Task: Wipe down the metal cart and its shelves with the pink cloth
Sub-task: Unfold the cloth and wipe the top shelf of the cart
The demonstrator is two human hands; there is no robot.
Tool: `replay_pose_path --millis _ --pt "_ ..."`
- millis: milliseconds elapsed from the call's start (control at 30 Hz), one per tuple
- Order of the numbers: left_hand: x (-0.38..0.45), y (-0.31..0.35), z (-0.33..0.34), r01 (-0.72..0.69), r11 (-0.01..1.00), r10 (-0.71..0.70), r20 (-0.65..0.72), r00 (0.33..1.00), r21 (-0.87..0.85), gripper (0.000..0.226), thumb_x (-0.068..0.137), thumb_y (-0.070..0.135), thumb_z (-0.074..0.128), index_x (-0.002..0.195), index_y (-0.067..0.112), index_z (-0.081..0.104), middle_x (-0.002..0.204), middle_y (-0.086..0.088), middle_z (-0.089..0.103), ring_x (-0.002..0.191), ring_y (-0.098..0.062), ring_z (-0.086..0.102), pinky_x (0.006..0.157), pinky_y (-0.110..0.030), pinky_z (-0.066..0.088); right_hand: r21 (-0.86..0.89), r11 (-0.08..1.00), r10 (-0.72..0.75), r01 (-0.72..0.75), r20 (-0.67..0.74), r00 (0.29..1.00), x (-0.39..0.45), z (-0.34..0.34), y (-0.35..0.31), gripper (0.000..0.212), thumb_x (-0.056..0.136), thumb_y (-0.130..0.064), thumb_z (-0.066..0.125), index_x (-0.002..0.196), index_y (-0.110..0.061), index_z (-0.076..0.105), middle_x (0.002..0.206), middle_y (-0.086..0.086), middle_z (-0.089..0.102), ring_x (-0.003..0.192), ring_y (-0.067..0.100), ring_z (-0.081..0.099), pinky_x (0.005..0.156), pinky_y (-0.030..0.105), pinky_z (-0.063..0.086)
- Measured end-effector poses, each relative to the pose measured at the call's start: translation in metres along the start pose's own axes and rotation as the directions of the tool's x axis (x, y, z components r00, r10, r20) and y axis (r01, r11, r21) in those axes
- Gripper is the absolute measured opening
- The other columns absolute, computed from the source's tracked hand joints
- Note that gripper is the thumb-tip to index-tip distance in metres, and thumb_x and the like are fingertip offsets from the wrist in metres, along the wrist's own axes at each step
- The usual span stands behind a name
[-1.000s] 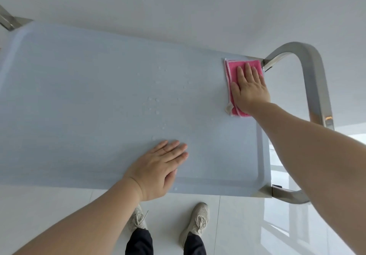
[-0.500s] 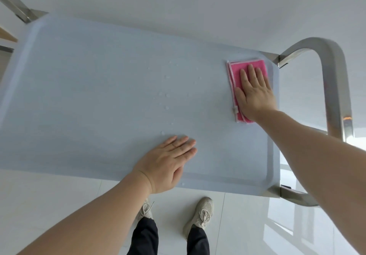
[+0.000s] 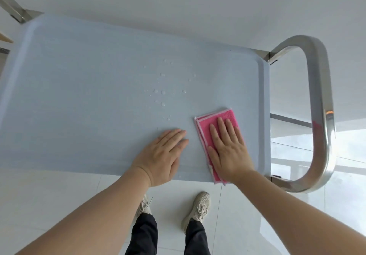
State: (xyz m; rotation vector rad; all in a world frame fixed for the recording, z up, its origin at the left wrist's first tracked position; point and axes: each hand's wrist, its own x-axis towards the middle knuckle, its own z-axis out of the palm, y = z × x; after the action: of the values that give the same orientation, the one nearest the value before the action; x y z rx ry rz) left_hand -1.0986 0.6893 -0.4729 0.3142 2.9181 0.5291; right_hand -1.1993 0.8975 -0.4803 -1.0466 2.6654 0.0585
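Note:
The metal cart's top shelf (image 3: 79,96) is a pale grey tray with a raised rim, seen from above. A folded pink cloth (image 3: 215,122) lies flat near its front right corner, its near end hanging just over the front edge. My right hand (image 3: 227,148) presses palm down on the cloth, fingers together. My left hand (image 3: 164,155) rests flat on the bare shelf just left of the cloth, holding nothing. Several water drops (image 3: 162,92) dot the shelf beyond both hands.
The cart's curved steel handle (image 3: 320,106) loops out past the shelf's right end. A steel frame post (image 3: 11,7) shows at the far left corner. A white wall runs behind the cart. My shoes (image 3: 198,209) stand on glossy white floor tiles below the front edge.
My right hand has dragged the pink cloth from the far right corner back to the front right edge. My left hand has stayed flat in place.

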Motion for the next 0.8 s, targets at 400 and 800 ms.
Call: replay_pose_path --millis 400,800 --pt "0.002 0.001 0.002 0.007 1.000 -0.007 -0.024 1.000 -0.010 0.051 0.083 0.018 0.036 0.125 -0.004 0.055 0.136 -0.019 0.049 0.129 -0.032 0.044 0.108 -0.047 0.034 -0.015 0.991 -0.129 0.130 0.030 0.991 0.005 -0.002 0.010 0.059 0.096 -0.043 0.023 0.146 -0.012 0.028 0.153 0.015 0.026 0.143 0.034 0.017 0.116 0.046 0.010" --pt "0.001 0.000 0.002 0.010 1.000 -0.010 -0.023 1.000 0.000 0.052 0.079 0.017 0.036 0.123 -0.002 0.057 0.136 -0.016 0.050 0.128 -0.029 0.046 0.110 -0.042 0.030 -0.042 0.999 -0.005 0.003 -0.048 0.999 0.135 -0.030 0.040 0.065 0.094 -0.051 0.008 0.151 -0.020 0.012 0.159 0.007 0.007 0.146 0.025 0.001 0.118 0.036 -0.005"
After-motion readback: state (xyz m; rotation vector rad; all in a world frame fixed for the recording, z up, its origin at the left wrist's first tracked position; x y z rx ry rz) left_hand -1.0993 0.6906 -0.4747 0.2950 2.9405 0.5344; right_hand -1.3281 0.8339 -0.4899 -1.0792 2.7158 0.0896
